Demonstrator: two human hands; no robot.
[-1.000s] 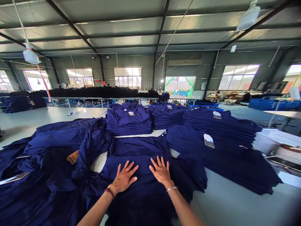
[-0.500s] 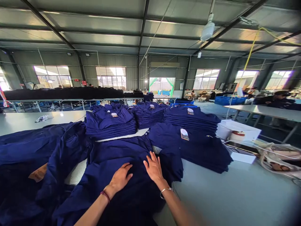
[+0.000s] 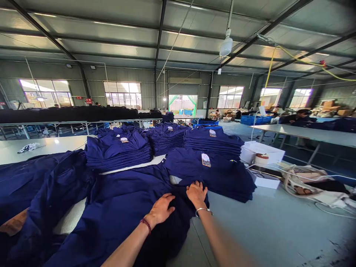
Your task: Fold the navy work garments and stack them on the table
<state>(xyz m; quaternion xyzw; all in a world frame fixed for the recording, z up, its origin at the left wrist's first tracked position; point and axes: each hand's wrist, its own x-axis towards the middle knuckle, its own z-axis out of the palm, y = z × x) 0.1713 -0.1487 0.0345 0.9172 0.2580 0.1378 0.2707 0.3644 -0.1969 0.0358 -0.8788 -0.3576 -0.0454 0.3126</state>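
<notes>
A navy blue garment [image 3: 119, 200] lies spread over the table in front of me, wrinkled, its lower part in dark shadow. On its right part rests my left hand [image 3: 162, 209], palm down, thumb apart from the fingers. My right hand [image 3: 197, 193] lies palm down on a narrower fold of navy cloth at the garment's right edge, fingers stretched. Just beyond it is a folded navy stack [image 3: 222, 176] with a printed hang tag [image 3: 206, 160] on top. Both palms' undersides are hidden.
More folded navy stacks [image 3: 119, 154] stand behind, and loose navy cloth [image 3: 55, 178] is heaped at left. To the right are a white box [image 3: 263, 151], a phone [image 3: 267, 171] on a small box, and a cloth bag [image 3: 311, 181]. A person [image 3: 300, 116] sits far right.
Both hands have moved right across the garment, the right one to the cloth at its edge. The view has turned slightly right.
</notes>
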